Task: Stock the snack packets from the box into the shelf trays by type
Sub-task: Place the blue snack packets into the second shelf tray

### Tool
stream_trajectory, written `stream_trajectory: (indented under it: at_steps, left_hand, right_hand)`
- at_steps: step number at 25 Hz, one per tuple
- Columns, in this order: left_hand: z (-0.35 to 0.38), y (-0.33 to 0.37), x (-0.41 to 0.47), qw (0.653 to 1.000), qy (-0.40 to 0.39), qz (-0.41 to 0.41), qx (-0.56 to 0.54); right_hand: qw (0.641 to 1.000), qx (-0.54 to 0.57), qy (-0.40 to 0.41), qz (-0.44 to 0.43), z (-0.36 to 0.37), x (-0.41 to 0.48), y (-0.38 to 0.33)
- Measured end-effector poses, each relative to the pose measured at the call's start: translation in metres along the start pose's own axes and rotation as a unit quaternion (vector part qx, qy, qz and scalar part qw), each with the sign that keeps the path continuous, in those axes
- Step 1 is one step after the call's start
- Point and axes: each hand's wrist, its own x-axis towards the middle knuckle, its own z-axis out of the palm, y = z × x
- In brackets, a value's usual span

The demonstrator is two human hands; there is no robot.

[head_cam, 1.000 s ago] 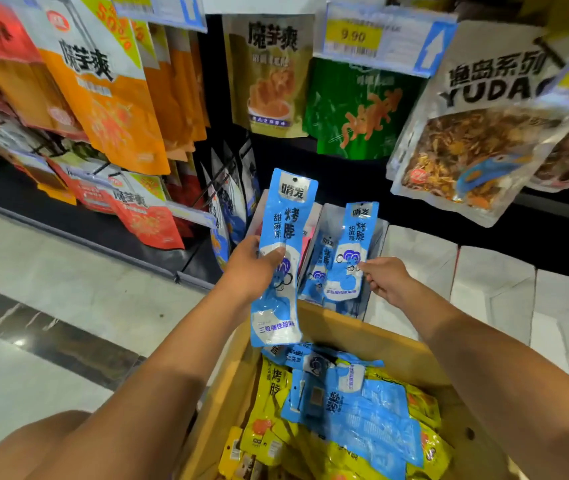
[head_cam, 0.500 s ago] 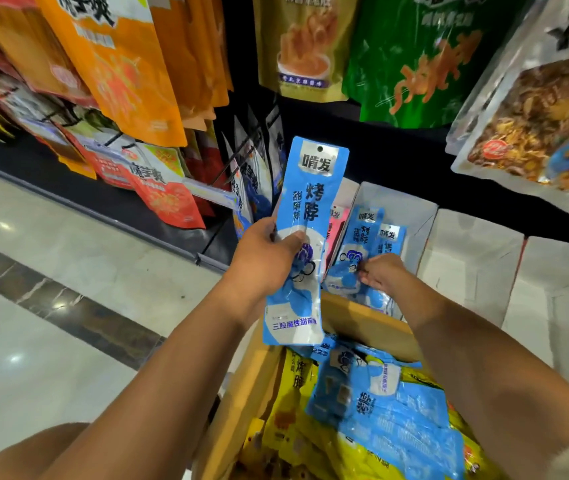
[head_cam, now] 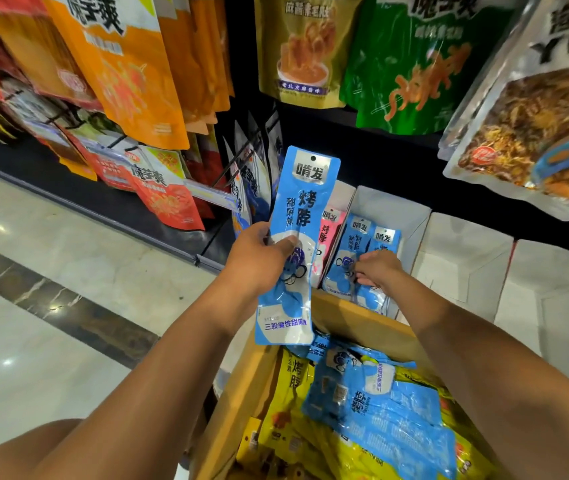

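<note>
- Progress is showing: right hand (head_cam: 376,271) is now seating its blue packet (head_cam: 384,238) inside the white tray (head_cam: 392,206), centre right, still pinching it.
- Left hand (head_cam: 259,265) is gripping second packet (head_cam: 302,209) upright, mid-frame.

box (head_cam: 345,317): cut off at bottom edge | right hand (head_cam: 378,268): grip unclear
</note>
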Motion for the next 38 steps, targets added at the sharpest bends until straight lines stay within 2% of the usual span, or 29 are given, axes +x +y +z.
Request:
stream_trajectory:
  at_steps: [5, 10, 13, 17, 25, 28, 30, 31, 33, 36, 38]
  left_hand:
    - [0.001, 0.004, -0.003, 1.000, -0.003, -0.001, -0.003]
    - [0.008, 0.006, -0.008, 1.000, -0.016, -0.005, -0.009]
    - [0.017, 0.004, -0.008, 1.000, -0.018, 0.003, 0.009]
    - [0.036, 0.001, -0.012, 0.999, -0.031, 0.024, 0.016]
    - [0.059, -0.011, -0.008, 0.996, -0.064, 0.062, 0.004]
    - [0.058, -0.013, -0.008, 0.990, -0.081, 0.080, 0.086]
    - [0.051, -0.026, -0.008, 0.957, -0.071, 0.116, 0.256]
    - [0.045, -0.035, -0.008, 0.925, -0.072, 0.126, 0.351]
    - [0.035, -0.053, -0.007, 0.873, -0.103, 0.113, 0.462]
    - [0.022, -0.082, -0.003, 0.831, -0.169, 0.048, 0.528]
    - [0.019, -0.097, -0.002, 0.824, -0.194, 0.027, 0.532]
  right_hand:
    - [0.994, 0.045, -0.037, -0.092, -0.017, -0.050, -0.027]
    - [0.973, 0.078, -0.101, -0.191, -0.036, -0.140, -0.065]
    - [0.971, 0.049, -0.148, -0.184, -0.039, -0.181, -0.064]
    - [0.979, 0.007, -0.117, -0.169, -0.038, -0.194, -0.046]
    - [0.982, 0.066, -0.095, -0.148, -0.041, -0.177, -0.030]
    - [0.985, 0.087, -0.082, -0.127, -0.047, -0.155, -0.028]
    - [0.988, 0.105, -0.058, -0.101, -0.056, -0.131, -0.026]
    - [0.988, 0.117, -0.044, -0.086, -0.062, -0.118, -0.026]
    - [0.990, 0.130, -0.013, -0.049, -0.073, -0.093, -0.025]
    - [0.992, 0.129, -0.009, 0.006, -0.079, -0.064, -0.021]
    - [0.994, 0.107, -0.019, 0.029, -0.073, -0.044, -0.015]
